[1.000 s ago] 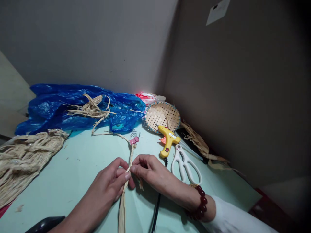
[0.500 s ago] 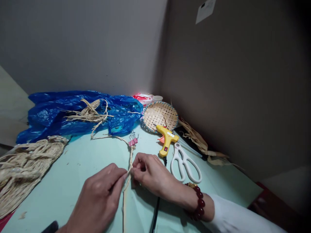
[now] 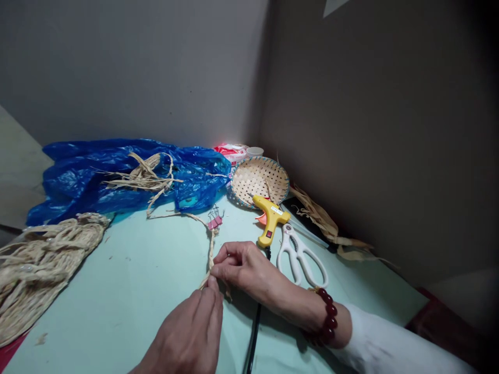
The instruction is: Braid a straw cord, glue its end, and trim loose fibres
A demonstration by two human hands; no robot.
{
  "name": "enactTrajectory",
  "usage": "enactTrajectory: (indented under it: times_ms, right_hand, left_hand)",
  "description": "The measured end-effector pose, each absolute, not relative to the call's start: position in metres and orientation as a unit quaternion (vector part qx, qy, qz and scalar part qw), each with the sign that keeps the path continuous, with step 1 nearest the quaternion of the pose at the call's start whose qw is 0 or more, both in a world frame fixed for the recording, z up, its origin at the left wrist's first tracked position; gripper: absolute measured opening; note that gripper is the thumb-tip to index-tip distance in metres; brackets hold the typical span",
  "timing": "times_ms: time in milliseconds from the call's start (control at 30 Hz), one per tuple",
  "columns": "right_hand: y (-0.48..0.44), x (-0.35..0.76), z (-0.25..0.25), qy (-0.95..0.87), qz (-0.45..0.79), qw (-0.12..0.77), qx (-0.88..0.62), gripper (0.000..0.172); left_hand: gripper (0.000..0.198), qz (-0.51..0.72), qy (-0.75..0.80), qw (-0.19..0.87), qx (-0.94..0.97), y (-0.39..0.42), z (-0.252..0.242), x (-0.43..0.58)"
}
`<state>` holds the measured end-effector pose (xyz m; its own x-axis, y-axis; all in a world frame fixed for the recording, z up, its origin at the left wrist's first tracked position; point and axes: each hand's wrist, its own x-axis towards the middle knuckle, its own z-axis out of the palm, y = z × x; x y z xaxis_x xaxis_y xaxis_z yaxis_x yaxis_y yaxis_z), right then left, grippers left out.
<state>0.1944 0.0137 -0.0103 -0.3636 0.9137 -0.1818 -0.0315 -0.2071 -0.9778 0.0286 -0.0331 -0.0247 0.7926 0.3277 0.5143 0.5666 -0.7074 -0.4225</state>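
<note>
The person's two bare hands meet low in the middle of the view, over the pale green tabletop. Between them is a narrow braided strand of straw-coloured fibre, lying near the front of the table and running away from the hands to a pink binder clip at its far end. The right hand pinches the braid between thumb and forefinger, its other fingers curled in. The left hand is closed just below, its fingertips at the braid and almost touching the right thumb; its back hides much of the grip, but it appears to pinch the lower strands. A bracelet of dark red beads circles the right wrist, next to a white sleeve.

Beyond the right hand lies a yellow glue gun, its black cable passing beneath the right arm. White-handled scissors rest just beside it. The glue gun's nozzle overlaps the near edge of a round woven basket. Farther right, loose dried fibre strips lie along the wall. At the left back, a bundle of fibre sits on a crumpled blue plastic bag, and a thick mass of plaited fibre occupies the left edge.
</note>
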Motion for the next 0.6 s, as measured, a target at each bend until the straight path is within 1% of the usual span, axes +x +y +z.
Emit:
enactTrajectory:
  times_ms: [67, 100, 167, 200, 267, 333, 367, 400, 433, 600]
  right_hand:
    - [0.014, 0.194, -0.011, -0.505, 0.658, 0.366, -0.423, 0.01]
    - [0.014, 0.194, -0.011, -0.503, 0.661, 0.367, -0.418, 0.011]
    - [0.013, 0.195, -0.01, -0.497, 0.671, 0.373, -0.404, 0.016]
    - [0.013, 0.195, -0.009, -0.494, 0.676, 0.377, -0.395, 0.018]
    - [0.013, 0.196, -0.008, -0.49, 0.687, 0.386, -0.374, 0.023]
    - [0.012, 0.197, -0.007, -0.497, 0.686, 0.387, -0.365, 0.023]
    - [0.012, 0.198, -0.007, -0.504, 0.678, 0.385, -0.371, 0.022]
    - [0.012, 0.199, -0.006, -0.513, 0.671, 0.379, -0.378, 0.02]
    - [0.012, 0.2, -0.006, -0.522, 0.663, 0.372, -0.386, 0.019]
    - [0.016, 0.202, -0.006, -0.585, 0.632, 0.311, -0.401, 0.016]
  left_hand:
    - [0.025, -0.243, -0.262, 0.207, -0.911, -0.03, -0.021, 0.026]
    - [0.027, -0.269, -0.281, 0.136, -0.911, -0.028, -0.017, 0.024]
    - [0.02, -0.337, -0.341, -0.027, -0.877, -0.02, -0.009, 0.021]
    - [0.02, -0.341, -0.404, -0.121, -0.841, -0.015, -0.005, 0.02]
    - [0.019, -0.305, -0.498, -0.31, -0.751, -0.006, 0.001, 0.021]
    - [0.02, -0.261, -0.482, -0.53, -0.647, 0.003, 0.002, 0.024]
    - [0.02, -0.257, -0.465, -0.605, -0.593, 0.006, 0.001, 0.026]
    - [0.022, -0.257, -0.449, -0.656, -0.55, 0.008, -0.001, 0.028]
    - [0.024, -0.259, -0.445, -0.681, -0.521, 0.01, -0.003, 0.029]
    - [0.028, -0.235, -0.481, -0.654, -0.534, 0.012, -0.011, 0.028]
